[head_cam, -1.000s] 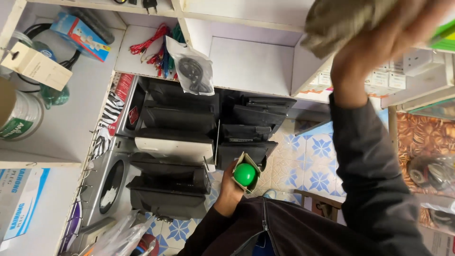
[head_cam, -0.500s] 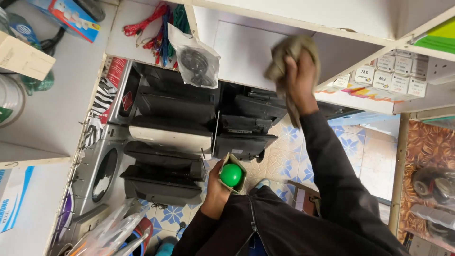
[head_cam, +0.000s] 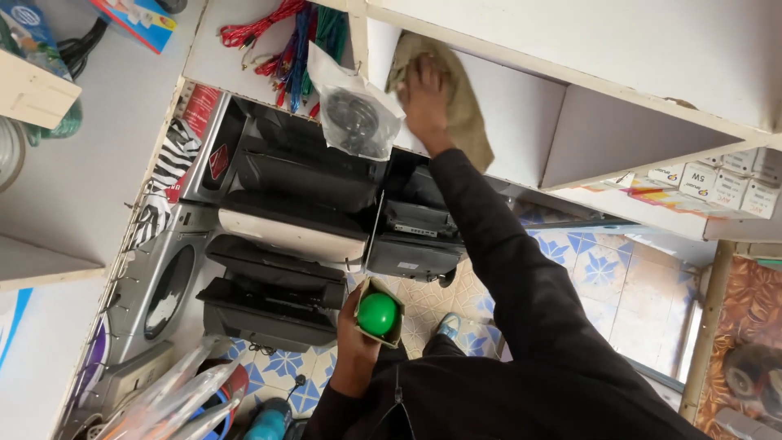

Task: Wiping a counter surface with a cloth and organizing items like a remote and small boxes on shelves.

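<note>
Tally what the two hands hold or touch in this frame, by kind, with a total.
Cloths, tan, pressed on the white shelf by the right hand: 1
Green bulbs, in the box: 1
Small open boxes, gripped by the left hand: 1
Total: 3

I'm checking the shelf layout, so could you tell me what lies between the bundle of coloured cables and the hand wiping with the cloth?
In the head view, a clear plastic bag holding a dark round part hangs between the coloured cables and the right hand on the cloth.
</note>
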